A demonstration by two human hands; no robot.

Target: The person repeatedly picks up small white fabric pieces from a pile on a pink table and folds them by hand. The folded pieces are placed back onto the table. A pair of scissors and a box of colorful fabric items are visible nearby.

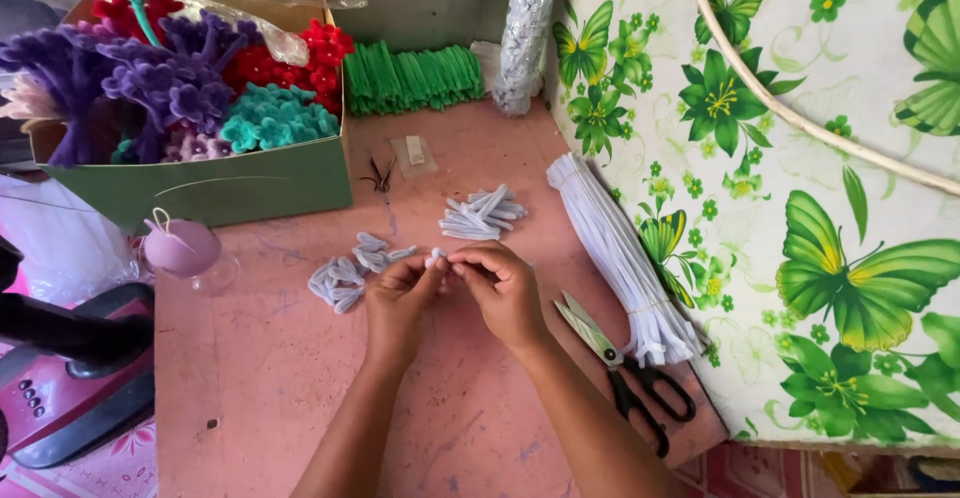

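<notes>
Both hands meet above the middle of the pink table [300, 358]. The left hand [400, 298] and the right hand [500, 288] each pinch, with thumb and fingertips closed, one end of a small white pipe-cleaner piece [437, 257] held between them just over the tabletop. To the left of the hands lies a loose group of bent white pieces [350, 273]; behind the hands lies a small heap of short cut white lengths [482, 213]. To the right, a long bundle of uncut white pipe cleaners [620, 258] lies along the table edge, beside a cloth printed with green butterflies [800, 208]. Black-handled scissors [625, 373] lie closed near the right forearm, touching the bundle's near end. At the back left stands a green cardboard box [200, 188] filled with purple, red and teal pipe-cleaner flowers [180, 78], with a stack of green pipe cleaners [410, 78] just beside it.
</notes>
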